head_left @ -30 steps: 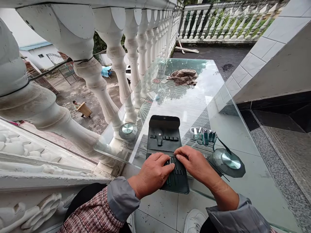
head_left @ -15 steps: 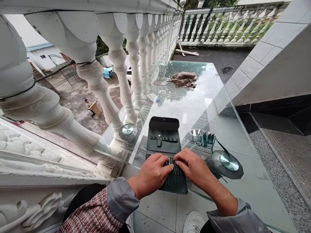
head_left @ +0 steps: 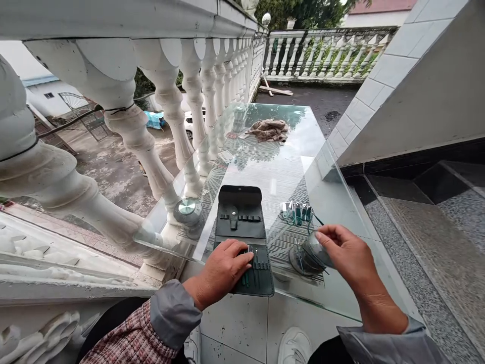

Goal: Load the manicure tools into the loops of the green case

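Observation:
An unfolded dark manicure case (head_left: 242,233) lies on the glass table, with elastic loops and a snap-strapped sheath in its upper half. My left hand (head_left: 223,267) is closed at the left of its lower panel, thumb against fingers, gripping the case; thin metal tools (head_left: 256,263) stand in the loops beside it. Over the right-hand round table mount (head_left: 303,258), my right hand (head_left: 346,255) is pinched, its fingertips hiding whatever they hold. Thin tools rest on that mount. Beyond it several nail clippers and scissors (head_left: 297,213) are lined up on the glass.
A crumpled brown cloth (head_left: 268,130) lies toward the far end of the glass table (head_left: 291,172). Another round metal-topped mount (head_left: 188,208) stands left of the case. White balusters (head_left: 164,96) run along the left; stone steps (head_left: 413,222) are at the right.
My right hand has left the case and moved right to the round mount. My left hand stays on the case. The view has shifted somewhat to the right.

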Demonstrator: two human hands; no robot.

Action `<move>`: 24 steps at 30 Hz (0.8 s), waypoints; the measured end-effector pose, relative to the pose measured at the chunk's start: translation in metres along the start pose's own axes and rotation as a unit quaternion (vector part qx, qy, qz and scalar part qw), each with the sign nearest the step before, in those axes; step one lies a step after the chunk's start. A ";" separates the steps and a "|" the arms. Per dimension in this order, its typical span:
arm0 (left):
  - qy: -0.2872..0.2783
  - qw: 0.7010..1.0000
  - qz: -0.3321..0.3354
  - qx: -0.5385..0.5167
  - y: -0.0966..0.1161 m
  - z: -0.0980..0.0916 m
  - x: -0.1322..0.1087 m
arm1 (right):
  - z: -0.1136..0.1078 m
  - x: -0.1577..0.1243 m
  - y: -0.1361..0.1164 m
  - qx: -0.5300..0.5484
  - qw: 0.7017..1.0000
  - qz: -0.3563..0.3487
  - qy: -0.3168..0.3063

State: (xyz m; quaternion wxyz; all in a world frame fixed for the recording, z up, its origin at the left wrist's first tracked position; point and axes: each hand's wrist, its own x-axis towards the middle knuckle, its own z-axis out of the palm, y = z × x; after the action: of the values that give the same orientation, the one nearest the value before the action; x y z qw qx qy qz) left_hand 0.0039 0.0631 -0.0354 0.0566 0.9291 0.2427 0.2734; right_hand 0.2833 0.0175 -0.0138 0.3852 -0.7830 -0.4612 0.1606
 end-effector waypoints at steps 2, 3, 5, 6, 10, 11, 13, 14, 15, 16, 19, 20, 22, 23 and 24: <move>0.002 1.000 0.002 -0.002 0.000 -0.001 0.000 | -0.001 -0.005 0.003 -0.048 0.998 -0.026 -0.026; 0.004 1.000 0.003 -0.002 0.001 -0.001 0.000 | 0.000 -0.009 0.004 -0.068 0.996 -0.044 -0.039; 0.014 1.000 0.008 0.000 0.003 -0.003 0.001 | 0.003 -0.016 0.002 -0.100 0.989 -0.081 -0.070; 0.021 1.000 0.011 0.003 0.004 -0.004 0.002 | 0.006 -0.019 0.000 -0.117 0.985 -0.095 -0.085; 0.039 0.999 0.024 0.019 0.009 -0.008 0.004 | 0.014 -0.027 -0.007 -0.212 0.966 -0.104 -0.107; 0.039 0.999 0.026 0.022 0.010 -0.009 0.004 | 0.015 -0.028 -0.008 -0.233 0.961 -0.104 -0.109; 0.039 0.998 0.033 0.026 0.011 -0.009 0.003 | 0.018 -0.029 -0.011 -0.257 0.952 -0.114 -0.120; 0.039 0.998 0.038 0.028 0.011 -0.009 0.003 | 0.019 -0.029 -0.012 -0.264 0.948 -0.122 -0.127; 0.039 0.998 0.043 0.031 0.011 -0.009 0.002 | 0.019 -0.029 -0.012 -0.269 0.945 -0.130 -0.131; 0.036 0.998 0.048 0.033 0.011 -0.009 0.002 | 0.020 -0.029 -0.013 -0.274 0.942 -0.138 -0.134; 0.026 0.997 0.061 0.033 0.011 -0.007 0.001 | 0.024 -0.029 -0.013 -0.283 0.935 -0.160 -0.139; 0.025 0.997 0.066 0.032 0.011 -0.007 0.000 | 0.025 -0.030 -0.013 -0.285 0.933 -0.168 -0.141; 0.018 0.997 0.075 0.030 0.011 -0.005 -0.001 | 0.027 -0.031 -0.013 -0.284 0.931 -0.181 -0.142; 0.011 0.996 0.079 0.030 0.011 -0.005 -0.001 | 0.029 -0.031 -0.013 -0.280 0.932 -0.184 -0.140; 0.000 0.996 0.084 0.031 0.011 -0.004 -0.002 | 0.030 -0.032 -0.014 -0.272 0.934 -0.187 -0.135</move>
State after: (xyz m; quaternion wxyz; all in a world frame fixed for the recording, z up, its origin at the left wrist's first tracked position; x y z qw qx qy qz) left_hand 0.0053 0.0525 -0.0302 0.0043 0.9473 0.1726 0.2697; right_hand 0.2407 0.0081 -0.0262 0.1150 -0.7286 -0.6727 0.0584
